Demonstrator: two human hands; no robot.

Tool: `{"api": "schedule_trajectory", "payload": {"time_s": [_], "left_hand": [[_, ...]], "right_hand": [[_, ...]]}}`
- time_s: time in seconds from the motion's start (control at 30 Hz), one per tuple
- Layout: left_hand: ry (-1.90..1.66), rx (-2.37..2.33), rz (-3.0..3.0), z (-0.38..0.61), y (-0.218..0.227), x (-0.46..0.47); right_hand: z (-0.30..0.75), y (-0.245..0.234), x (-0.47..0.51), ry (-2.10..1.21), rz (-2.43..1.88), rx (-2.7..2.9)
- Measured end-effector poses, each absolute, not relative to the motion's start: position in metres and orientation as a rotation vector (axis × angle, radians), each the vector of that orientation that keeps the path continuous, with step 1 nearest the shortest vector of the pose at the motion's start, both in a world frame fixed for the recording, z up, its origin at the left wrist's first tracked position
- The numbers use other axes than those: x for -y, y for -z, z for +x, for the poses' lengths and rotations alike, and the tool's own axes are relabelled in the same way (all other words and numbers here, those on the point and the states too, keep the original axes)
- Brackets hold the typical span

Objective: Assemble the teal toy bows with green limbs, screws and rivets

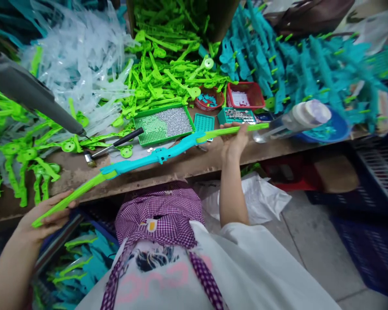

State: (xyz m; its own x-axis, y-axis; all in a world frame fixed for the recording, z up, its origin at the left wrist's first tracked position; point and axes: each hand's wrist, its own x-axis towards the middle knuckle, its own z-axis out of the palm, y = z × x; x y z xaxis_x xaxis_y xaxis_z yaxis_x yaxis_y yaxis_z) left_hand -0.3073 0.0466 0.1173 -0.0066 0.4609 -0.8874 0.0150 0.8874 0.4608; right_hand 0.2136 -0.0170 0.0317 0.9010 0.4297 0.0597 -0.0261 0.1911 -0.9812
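Note:
A long plastic piece (142, 160), turquoise in the middle with a lime-green arm at either end, spans the space between my two hands over the bench's front edge. My left hand (50, 215) grips its left green arm near the tip, thumb on one side and fingers on the other. Around the right green arm my right hand (236, 140) is closed, with that arm's tip sticking out past it. Just beyond the piece lies a green tray (142, 140) of small silvery parts. A black-handled brush (126, 138) rests against that tray.
Heaped green parts (161, 84), clear plastic bags (84, 56) and turquoise parts (255, 51) fill the back. A grey powered driver (35, 90) hangs at left. Red baskets (245, 95), a white bottle (305, 114) and a blue bowl (339, 129) stand right. Finished-looking pieces fill a crate below left.

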Motion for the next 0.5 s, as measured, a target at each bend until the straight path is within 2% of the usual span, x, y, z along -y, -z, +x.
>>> {"api": "schedule_trajectory", "payload": {"time_s": [0.07,0.17,0.33,0.4,0.5], "left_hand": [[-0.419,-1.608,0.383,-0.317,-0.123,-0.041],[-0.686,-1.628,0.544,-0.324,-0.122,-0.02],[-1.202,-1.881,1.146,-0.27,-0.083,0.024],[-1.23,-1.939,1.677,-0.232,-0.066,0.026],[-0.767,-1.626,2.229,-0.19,-0.051,0.004]], "right_hand": [[0.203,-0.044,0.027,-0.261,-1.355,0.372],[0.187,-0.042,0.043,-0.355,-1.445,0.432],[0.177,-0.018,0.048,-0.466,-1.5,0.389],[0.183,-0.019,0.05,-0.467,-1.547,0.431],[0.193,-0.036,0.066,-0.486,-1.824,0.68]]}}
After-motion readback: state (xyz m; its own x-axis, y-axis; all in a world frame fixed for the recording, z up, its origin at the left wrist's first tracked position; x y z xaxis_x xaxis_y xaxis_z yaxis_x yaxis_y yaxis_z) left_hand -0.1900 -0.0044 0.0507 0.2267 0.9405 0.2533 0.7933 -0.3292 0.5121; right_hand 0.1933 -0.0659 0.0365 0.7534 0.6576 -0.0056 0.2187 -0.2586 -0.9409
